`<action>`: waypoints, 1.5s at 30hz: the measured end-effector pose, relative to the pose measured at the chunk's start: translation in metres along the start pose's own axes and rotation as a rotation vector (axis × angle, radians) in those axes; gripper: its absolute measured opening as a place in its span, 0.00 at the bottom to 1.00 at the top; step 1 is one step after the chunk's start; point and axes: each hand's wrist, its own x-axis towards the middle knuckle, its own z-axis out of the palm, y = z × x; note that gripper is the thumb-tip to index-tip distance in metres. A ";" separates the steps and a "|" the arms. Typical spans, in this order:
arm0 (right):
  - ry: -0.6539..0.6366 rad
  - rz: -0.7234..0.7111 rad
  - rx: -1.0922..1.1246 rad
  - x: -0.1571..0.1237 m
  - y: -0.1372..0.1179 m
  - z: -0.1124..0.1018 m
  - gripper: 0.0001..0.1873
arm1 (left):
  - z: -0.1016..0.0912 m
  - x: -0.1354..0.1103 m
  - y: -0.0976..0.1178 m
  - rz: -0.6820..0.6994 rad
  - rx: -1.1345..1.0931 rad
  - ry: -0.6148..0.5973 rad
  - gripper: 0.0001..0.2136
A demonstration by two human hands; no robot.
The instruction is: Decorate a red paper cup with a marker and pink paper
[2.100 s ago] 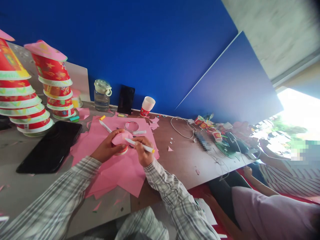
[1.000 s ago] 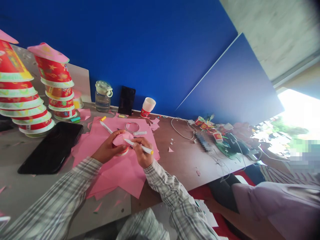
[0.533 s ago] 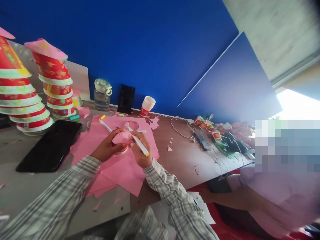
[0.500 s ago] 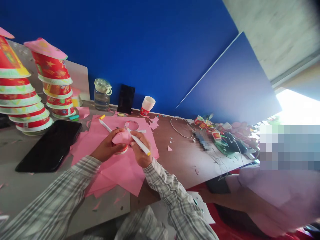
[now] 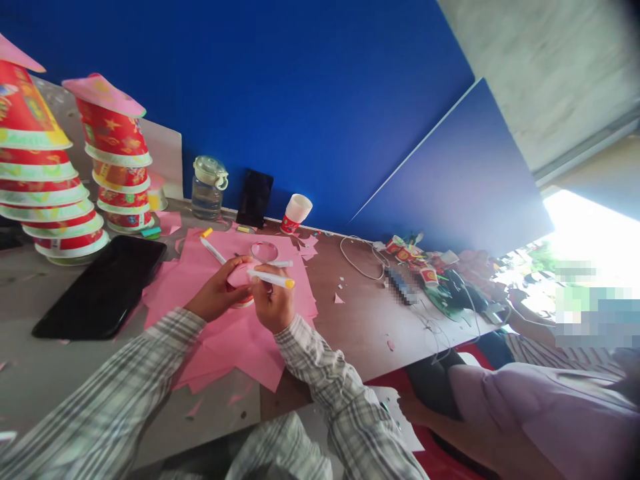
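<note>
My left hand (image 5: 223,291) is closed around a small cup with a pink paper top (image 5: 240,275); a bit of the cup's pale rim shows below the fingers. In my right hand (image 5: 274,303) I grip a white marker with a yellow end (image 5: 275,279). Its other end points left at the pink paper top; whether the tip touches it I cannot tell. Both hands are over several pink paper sheets (image 5: 250,350). Just beyond them lie a roll of tape (image 5: 264,251) and another white marker (image 5: 213,250) beside a yellow cap (image 5: 207,233).
Stacked red paper cups (image 5: 117,150) with pink paper hats stand at the left, near a black phone (image 5: 103,287). A glass jar (image 5: 207,193), a dark upright phone (image 5: 255,199) and white cups (image 5: 299,209) line the blue partition (image 5: 300,100). A co-worker (image 5: 530,407) sits at the right.
My right hand has turned and moved slightly left, so the marker now lies nearly level. My left hand still holds the cup. The co-worker at the right has shifted.
</note>
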 end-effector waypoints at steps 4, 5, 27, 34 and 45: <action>-0.006 -0.037 -0.007 0.000 0.002 0.002 0.07 | 0.001 0.000 0.001 0.038 0.028 0.005 0.30; -0.002 -0.048 -0.011 0.000 0.003 0.002 0.07 | 0.000 0.000 0.001 0.049 0.034 0.008 0.30; -0.036 -0.096 -0.028 0.001 0.007 0.002 0.06 | -0.002 0.000 -0.001 0.032 0.024 -0.014 0.30; -0.016 -0.114 -0.030 0.002 0.007 -0.002 0.05 | -0.003 0.001 -0.002 0.068 0.075 -0.002 0.30; -0.002 -0.119 -0.008 0.000 0.007 0.002 0.07 | -0.003 0.000 -0.003 0.025 0.039 -0.017 0.31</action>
